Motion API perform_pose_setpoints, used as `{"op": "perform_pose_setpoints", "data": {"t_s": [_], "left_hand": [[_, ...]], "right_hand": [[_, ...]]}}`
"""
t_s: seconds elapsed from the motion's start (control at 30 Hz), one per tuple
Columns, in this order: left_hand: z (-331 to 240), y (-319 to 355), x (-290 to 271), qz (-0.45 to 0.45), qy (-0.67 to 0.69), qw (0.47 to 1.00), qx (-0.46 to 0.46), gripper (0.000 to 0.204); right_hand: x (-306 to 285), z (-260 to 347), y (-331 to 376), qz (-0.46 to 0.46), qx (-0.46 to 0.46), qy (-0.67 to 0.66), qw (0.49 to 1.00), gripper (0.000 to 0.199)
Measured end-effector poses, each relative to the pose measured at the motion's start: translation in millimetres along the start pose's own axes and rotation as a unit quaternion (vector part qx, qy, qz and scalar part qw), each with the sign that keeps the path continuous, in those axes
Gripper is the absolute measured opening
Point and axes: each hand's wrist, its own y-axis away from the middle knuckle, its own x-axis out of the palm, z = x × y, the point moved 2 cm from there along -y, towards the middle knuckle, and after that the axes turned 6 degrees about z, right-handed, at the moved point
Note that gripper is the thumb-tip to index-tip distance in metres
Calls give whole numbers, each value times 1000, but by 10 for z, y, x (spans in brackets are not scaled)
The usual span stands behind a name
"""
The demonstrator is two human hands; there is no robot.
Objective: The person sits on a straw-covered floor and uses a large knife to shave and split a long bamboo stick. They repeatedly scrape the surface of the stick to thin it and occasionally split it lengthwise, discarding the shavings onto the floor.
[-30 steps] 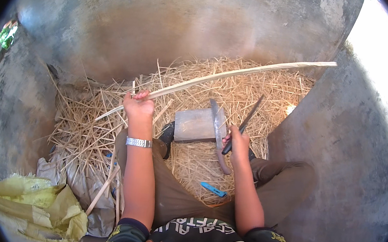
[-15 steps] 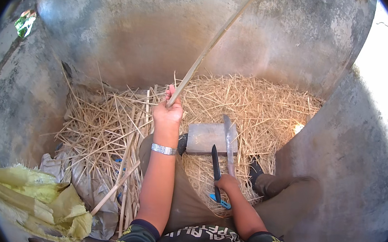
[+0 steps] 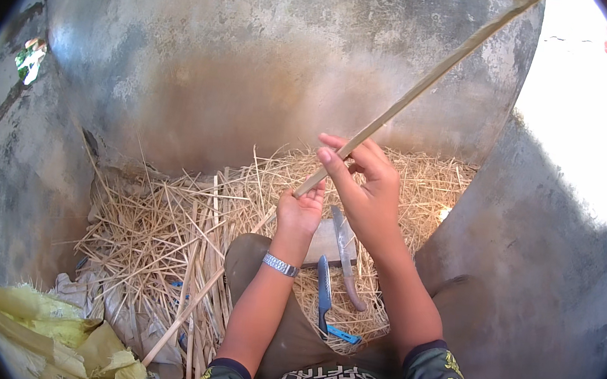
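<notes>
Seated person, knees up, facing a curved grey concrete wall (image 3: pixel 256 73). Both hands raised at picture centre on one long pale cane (image 3: pixel 433 77). The cane runs from the left hand out toward 1 o'clock, its far end leaving the frame at the top right. Left hand (image 3: pixel 299 215) sits at the cane's lower end, fingers curled shut around it, a metal watch (image 3: pixel 280 264) on the wrist. Right hand (image 3: pixel 367 185) is just beyond it at 1 o'clock, pinching the cane between thumb and fingertips, other fingers loosely bent; the two hands are near each other, whether touching I cannot tell. Below the hands, toward 6 o'clock, a grey block (image 3: pixel 324 242) lies on the straw (image 3: pixel 165 234), partly hidden by the left wrist. A curved blade (image 3: pixel 344 257) with a wooden handle rests across the block, tip toward 12 o'clock. Just beside it at 7 o'clock lies a dark knife (image 3: pixel 323 295), and past that, at 6 o'clock, a small blue handle (image 3: pixel 342 334). Straw litter covers the ground from 9 o'clock round to 2 o'clock, with longer split strips lying among it. A yellow sack (image 3: pixel 44 332) is crumpled at 8 o'clock by the frame edge. Dark patterned sleeves show at 6 o'clock.
</notes>
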Motion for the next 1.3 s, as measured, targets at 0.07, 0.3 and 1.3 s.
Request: {"op": "perform_pose_setpoints", "data": {"t_s": [0.07, 0.3, 1.3], "left_hand": [[49, 1, 18, -1, -60, 998, -25, 52], [-109, 359, 194, 135, -77, 945, -289, 48], [-9, 1368, 2949, 387, -469, 710, 353, 60]], "right_hand": [[57, 2, -119, -10, 38, -13, 999, 17], [-109, -429, -328, 25, 89, 6, 996, 19], [-432, -2089, 1562, 28, 364, -67, 929, 28]]}}
